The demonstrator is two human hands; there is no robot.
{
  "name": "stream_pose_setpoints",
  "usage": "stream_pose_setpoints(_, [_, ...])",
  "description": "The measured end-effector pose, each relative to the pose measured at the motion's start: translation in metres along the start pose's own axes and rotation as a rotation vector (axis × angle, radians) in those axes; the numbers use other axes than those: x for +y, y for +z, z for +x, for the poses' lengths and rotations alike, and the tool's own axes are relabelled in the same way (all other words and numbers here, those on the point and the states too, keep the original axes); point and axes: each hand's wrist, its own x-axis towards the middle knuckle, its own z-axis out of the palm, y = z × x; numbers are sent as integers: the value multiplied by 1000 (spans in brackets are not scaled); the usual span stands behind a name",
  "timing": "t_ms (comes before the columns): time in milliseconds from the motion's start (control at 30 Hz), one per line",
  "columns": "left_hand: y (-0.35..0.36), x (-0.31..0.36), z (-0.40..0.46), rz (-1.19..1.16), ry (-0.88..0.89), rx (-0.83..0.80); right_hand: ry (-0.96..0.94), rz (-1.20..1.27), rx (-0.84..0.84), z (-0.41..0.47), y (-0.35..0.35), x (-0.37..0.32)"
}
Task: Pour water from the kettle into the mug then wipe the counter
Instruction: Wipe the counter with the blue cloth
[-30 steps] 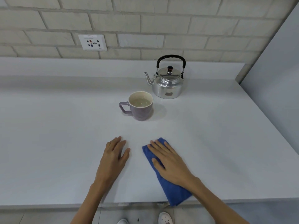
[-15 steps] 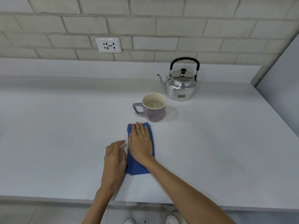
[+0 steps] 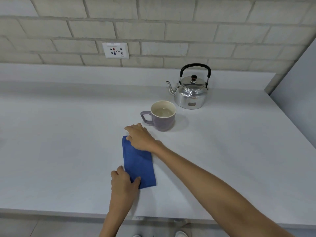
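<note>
A folded blue cloth lies flat on the pale counter, lengthwise toward me. My right hand presses on its far end, fingers bent, just in front of the mug. My left hand rests on the cloth's near left corner, thumb on top of the fabric. A purple mug with water inside stands beyond the cloth, handle to the left. Behind it to the right stands a shiny metal kettle with a black handle, spout pointing left.
A brick wall with a white socket plate rises behind a low ledge. A grey panel closes off the counter's right side. The counter's front edge runs just below my left wrist; shoes show on the floor below.
My right hand slid the cloth left from the near right and away toward the mug. My left hand, flat on the counter before, now sits on the cloth's near corner.
</note>
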Motion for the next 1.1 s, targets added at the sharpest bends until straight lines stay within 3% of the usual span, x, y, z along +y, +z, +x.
stream_pose_setpoints(133, [-9, -2, 9, -93, -55, -52, 11, -149, -139, 10, -5, 4])
stream_pose_setpoints(367, [-28, -4, 17, -38, -68, -140, -8, -141, -46, 23, -8, -1])
stream_pose_setpoints(667, [-65, -29, 33, 17, -109, -10, -61, -77, 40, 51, -4, -36])
stream_pose_setpoints(833, [-62, -36, 35, 166, -117, 71, -97, -95, 42, 50, 18, -43])
stream_pose_setpoints(967, [-47, -26, 24, 308, 10, 330, -133, -121, 202, 38, 38, -35])
stream_pose_setpoints(1033, [-36, -17, 19, 253, 118, 327, -152, -33, 265, 31, 50, -34])
stream_pose_setpoints(1100, [-23, -15, 17, 312, 159, 230, -148, 29, 206, 26, 61, -31])
